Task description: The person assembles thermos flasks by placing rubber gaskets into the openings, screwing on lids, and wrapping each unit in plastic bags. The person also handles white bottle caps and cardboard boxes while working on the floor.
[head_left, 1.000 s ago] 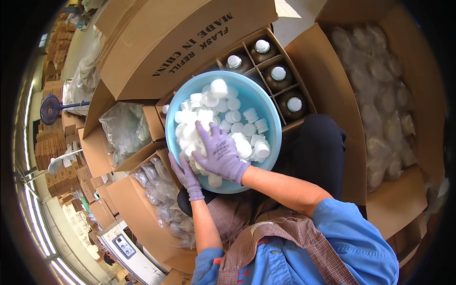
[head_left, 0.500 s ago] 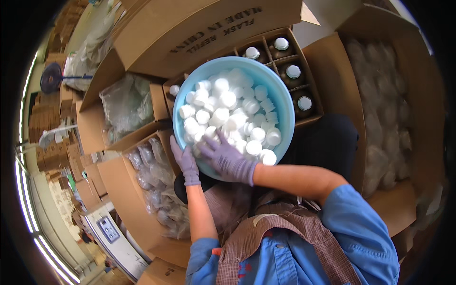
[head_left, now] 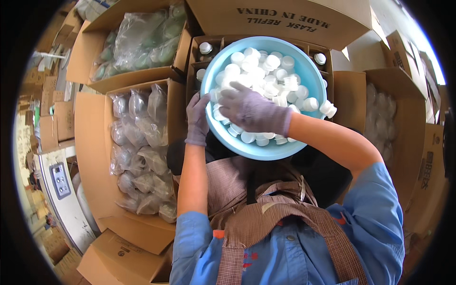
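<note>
A round light-blue basin (head_left: pixel 259 151) heaped with white plastic stoppers (head_left: pixel 259 71) rests in front of me, over a divided carton. My left hand (head_left: pixel 197 118), in a grey-purple glove, grips the basin's left rim. My right hand (head_left: pixel 256 110), gloved the same way, lies over the stoppers near the left side of the heap, its fingers apart and slightly blurred. The glove hides whatever is under its palm. One stopper (head_left: pixel 327 109) sits on the basin's right rim.
White-capped bottles (head_left: pixel 205 48) stand in the divided carton (head_left: pixel 191 61) under the basin. To its left, an open carton (head_left: pixel 92 156) holds bagged rounded items (head_left: pixel 137 128); another with bagged greenish ones (head_left: pixel 149 40) lies beyond. A further open carton (head_left: pixel 403 123) stands at right.
The view has turned and shifted. My right hand has moved over the stoppers toward the heap's left part, and a stopper now shows on the right rim. My left hand stays at the basin.
</note>
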